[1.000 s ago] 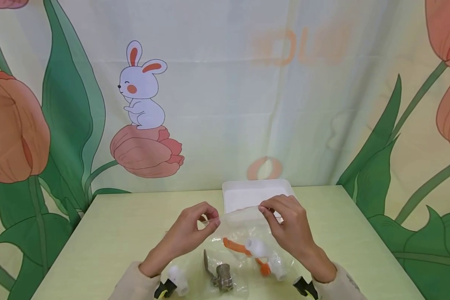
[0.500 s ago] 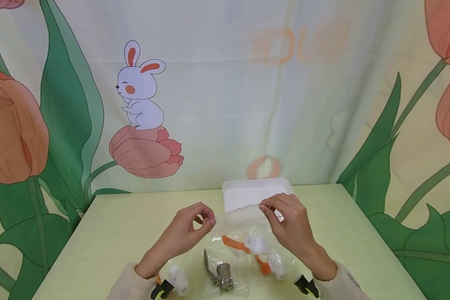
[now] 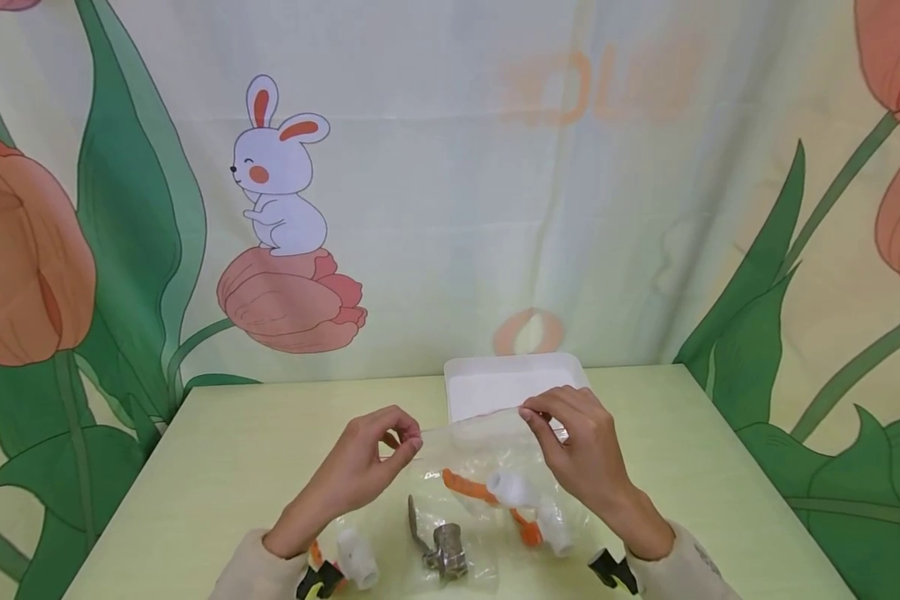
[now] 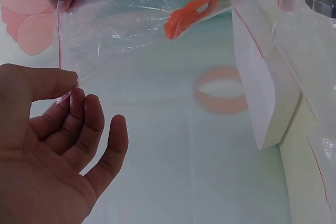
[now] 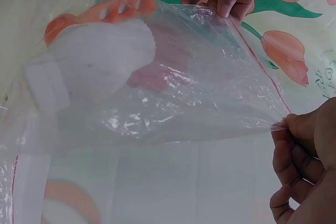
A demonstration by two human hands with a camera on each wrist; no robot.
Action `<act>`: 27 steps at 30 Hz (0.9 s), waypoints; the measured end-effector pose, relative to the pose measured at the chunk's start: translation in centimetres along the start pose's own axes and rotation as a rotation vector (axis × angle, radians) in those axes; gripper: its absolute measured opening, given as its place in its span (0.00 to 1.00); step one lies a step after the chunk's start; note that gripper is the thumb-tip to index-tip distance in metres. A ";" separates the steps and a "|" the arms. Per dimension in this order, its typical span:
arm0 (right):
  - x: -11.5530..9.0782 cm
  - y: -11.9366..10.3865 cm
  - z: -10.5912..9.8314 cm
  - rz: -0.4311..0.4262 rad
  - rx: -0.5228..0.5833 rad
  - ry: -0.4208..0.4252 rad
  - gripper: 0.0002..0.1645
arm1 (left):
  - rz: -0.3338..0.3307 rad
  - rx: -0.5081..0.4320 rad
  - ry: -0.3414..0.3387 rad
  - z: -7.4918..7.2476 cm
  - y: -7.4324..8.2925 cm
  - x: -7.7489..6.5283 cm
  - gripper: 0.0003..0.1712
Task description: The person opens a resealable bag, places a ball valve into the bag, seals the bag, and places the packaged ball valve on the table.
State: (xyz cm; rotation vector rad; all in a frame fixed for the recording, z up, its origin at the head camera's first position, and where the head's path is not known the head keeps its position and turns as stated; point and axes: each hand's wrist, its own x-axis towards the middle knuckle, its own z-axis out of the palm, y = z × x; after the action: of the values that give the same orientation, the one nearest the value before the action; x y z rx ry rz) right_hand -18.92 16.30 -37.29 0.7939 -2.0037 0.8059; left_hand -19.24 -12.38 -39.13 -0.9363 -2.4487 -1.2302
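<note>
A clear zip-lock bag (image 3: pixel 471 446) with a thin red line along its mouth is stretched between both hands. Thumb and fingers of the left hand (image 3: pixel 375 454) pinch one corner of the mouth; the right hand (image 3: pixel 581 442) pinches the other. Inside the bag shows a white plastic valve (image 5: pixel 100 59) with an orange handle (image 5: pixel 107 11). Below it in the head view lies another white valve (image 3: pixel 553 531) with an orange part. A metal ball valve (image 3: pixel 448 550) with a lever lies in a clear bag nearer the person. By the left wrist sits a white plastic fitting (image 3: pixel 357 558).
A white tray (image 3: pixel 487 375) stands at the back of the pale green table (image 3: pixel 270 433), partly behind the bag and right hand. Behind the table hangs a curtain (image 3: pixel 435 208) printed with tulips and a rabbit.
The left hand has drawn a little to the left, so more of the bag's mouth shows between the hands. The right hand has stayed nearly still, holding its corner.
</note>
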 end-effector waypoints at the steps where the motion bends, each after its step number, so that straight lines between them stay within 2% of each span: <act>1: 0.0 0.0 0.0 0.004 -0.001 0.000 0.02 | -0.009 -0.006 -0.002 0.0 0.0 0.0 0.02; 6: -0.1 0.1 -0.2 0.020 -0.013 -0.007 0.02 | -0.076 -0.045 -0.042 -0.1 -0.1 0.0 0.02; 9: -0.2 0.1 -0.3 0.028 -0.018 -0.011 0.02 | -0.091 -0.050 -0.054 0.0 -0.1 0.0 0.02; 16: -0.6 0.6 -0.5 0.027 -0.021 0.002 0.04 | -0.024 -0.012 -0.008 0.7 -0.2 0.2 0.03; 21: -0.9 1.0 -0.7 0.045 -0.035 0.002 0.04 | -0.016 0.000 -0.010 1.2 -0.3 0.3 0.02; 27: -1.4 1.6 -1.3 0.066 -0.058 0.006 0.05 | -0.017 -0.049 -0.010 1.8 0.3 0.6 0.03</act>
State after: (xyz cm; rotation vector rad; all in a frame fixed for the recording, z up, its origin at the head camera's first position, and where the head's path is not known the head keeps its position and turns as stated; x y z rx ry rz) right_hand -18.91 18.59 -38.24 0.6947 -2.0480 0.7827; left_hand -19.40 -10.56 -39.74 -0.9386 -2.4496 -1.2996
